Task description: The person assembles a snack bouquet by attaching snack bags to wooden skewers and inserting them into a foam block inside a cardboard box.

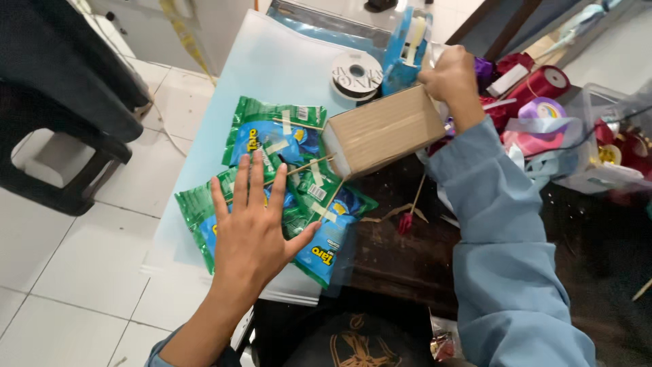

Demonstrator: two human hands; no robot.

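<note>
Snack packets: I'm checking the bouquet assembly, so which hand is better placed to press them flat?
Left. The left hand is spread open right over the snack packets, while the right hand is far off, closed at the top of the cardboard box.

Three flat green and blue snack packets [285, 180] near the middle, overlapping on a pale blue sheet, each taped to a thin wooden stick. Just right of them, touching, a plain brown cardboard box [384, 132], lying tilted. Farther back, a black and white ribbon spool [356, 73] with a round label.
</note>
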